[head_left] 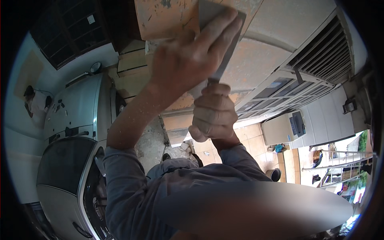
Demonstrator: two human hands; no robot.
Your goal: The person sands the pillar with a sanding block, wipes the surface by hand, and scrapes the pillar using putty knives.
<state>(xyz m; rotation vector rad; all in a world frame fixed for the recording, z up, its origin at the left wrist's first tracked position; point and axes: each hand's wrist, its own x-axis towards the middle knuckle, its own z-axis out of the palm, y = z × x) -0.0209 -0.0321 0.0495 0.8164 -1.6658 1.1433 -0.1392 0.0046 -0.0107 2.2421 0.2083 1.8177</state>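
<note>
My right hand is closed in a fist around the handle of a flat, wide metal blade, which looks like a broad putty knife or scraper. The blade widens away from the fist. Over it lies my left hand, two fingers stretched along the blade and the others bent and blurred. Whether the left hand grips the blade or only rests on it cannot be told. Behind both hands is a wall or beam surface with worn orange and grey-white patches.
A louvred vent and a paned window frame are at the right. A silver vehicle stands at the left; a person is beyond it. Rubble, a bucket, a white appliance and a metal ladder are below.
</note>
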